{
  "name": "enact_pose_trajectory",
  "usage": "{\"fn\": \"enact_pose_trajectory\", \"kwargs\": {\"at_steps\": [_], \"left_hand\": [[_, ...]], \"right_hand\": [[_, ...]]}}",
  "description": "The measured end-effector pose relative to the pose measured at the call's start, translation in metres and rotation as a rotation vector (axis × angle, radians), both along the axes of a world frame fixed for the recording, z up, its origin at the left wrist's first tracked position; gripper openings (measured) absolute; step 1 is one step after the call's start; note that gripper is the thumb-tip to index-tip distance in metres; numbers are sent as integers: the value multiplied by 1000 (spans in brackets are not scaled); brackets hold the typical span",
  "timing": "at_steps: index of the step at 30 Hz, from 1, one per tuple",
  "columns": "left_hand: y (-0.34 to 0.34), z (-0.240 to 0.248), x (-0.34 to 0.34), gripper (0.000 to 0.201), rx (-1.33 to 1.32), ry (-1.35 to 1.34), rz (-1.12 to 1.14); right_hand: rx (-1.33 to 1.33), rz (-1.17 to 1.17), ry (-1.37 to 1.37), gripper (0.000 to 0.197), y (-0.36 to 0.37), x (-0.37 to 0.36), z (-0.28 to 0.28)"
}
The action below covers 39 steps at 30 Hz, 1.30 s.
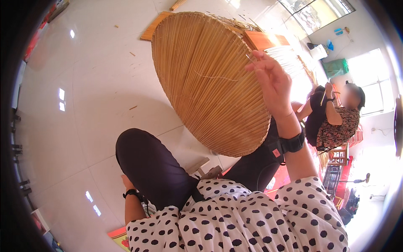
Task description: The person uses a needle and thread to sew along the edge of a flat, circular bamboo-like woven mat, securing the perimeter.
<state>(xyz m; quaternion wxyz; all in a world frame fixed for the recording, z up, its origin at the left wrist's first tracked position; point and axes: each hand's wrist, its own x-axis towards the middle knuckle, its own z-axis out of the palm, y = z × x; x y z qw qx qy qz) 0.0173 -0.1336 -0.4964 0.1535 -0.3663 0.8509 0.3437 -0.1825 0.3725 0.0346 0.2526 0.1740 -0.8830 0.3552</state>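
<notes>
A large palm-leaf fan (205,84), tan and pleated with a bound edge, stands tilted in front of my knees. Beside its right edge my right hand (273,77) is raised, thumb and fingers pinched on a thin, pale needle (249,57). A fine light thread (216,77) runs loosely across the fan's face toward that hand; where it joins the needle cannot be made out. My left hand (127,182) hangs low beside my left thigh, mostly hidden behind the leg. Its fingers do not show.
Another person (340,117) in a patterned top sits at the right, holding a thin strip. Behind the fan lie wooden boards (268,40) and bundles of pale strips (285,59). Plant scraps (133,108) dot the glossy tiled floor (84,138).
</notes>
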Motion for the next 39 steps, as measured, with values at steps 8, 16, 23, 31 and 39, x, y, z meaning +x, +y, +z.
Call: {"fn": "enact_pose_trajectory", "kwargs": {"at_steps": [8, 16, 23, 31, 39], "left_hand": [[18, 0, -16, 23, -59, -116, -274], [-57, 233, -167, 33, -22, 626, 180], [169, 535, -149, 29, 377, 1284, -394], [324, 462, -160, 23, 329, 957, -728], [344, 453, -166, 9, 427, 984, -745]], "right_hand": [[-116, 56, -14, 6, -10, 13, 3], [-145, 74, 22, 3, -16, 27, 3], [-165, 79, 27, 3, -23, 39, 1], [-206, 98, 17, 2, -31, 49, -10], [-172, 37, 34, 4, -14, 57, -15]]}}
